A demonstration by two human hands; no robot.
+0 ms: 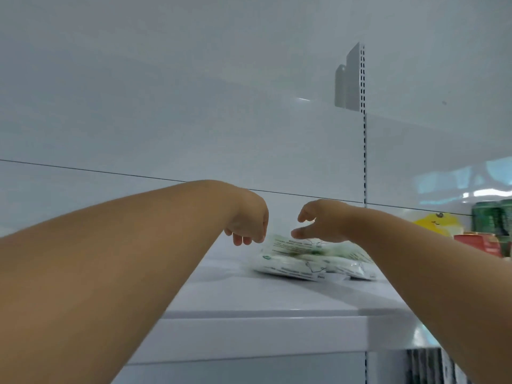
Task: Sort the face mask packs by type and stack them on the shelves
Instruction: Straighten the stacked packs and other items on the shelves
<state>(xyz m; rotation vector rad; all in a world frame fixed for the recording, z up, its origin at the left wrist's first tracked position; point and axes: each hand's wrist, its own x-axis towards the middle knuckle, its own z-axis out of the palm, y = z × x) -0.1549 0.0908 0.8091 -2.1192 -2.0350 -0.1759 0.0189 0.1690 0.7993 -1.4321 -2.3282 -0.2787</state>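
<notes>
**A:** What is on the shelf, and where are the mask packs?

**B:** A glossy white metal shelf (249, 297) runs across the lower middle of the view. On it, right of centre, lie soft white plastic face mask packs with green print (304, 263), piled flat, one on another. The top pack sits tilted. How many there are I cannot tell, since the right forearm covers the right end of the pile.

**A:** And the hands?

**B:** Both bare arms reach forward over the shelf. The left hand (248, 221) hangs just left of the pile, wrist bent, fingers curled loosely downward, holding nothing. The right hand (321, 224) is over the top pack, fingers spread and half open, thumb forward. Its lower fingers seem to touch the pack, but blur makes that unclear. It pinches nothing.

**A:** What is hard to make out?

**B:** The print on the packs is too blurred to read. At the far right edge, cut off, stand green cans (493, 220), a yellow package (435, 224) and a red box (482, 243), partly behind the right arm.

**A:** Anything else around?

**B:** A white back panel (166, 106) rises behind, with a slotted vertical upright (363, 151) right of centre.
</notes>
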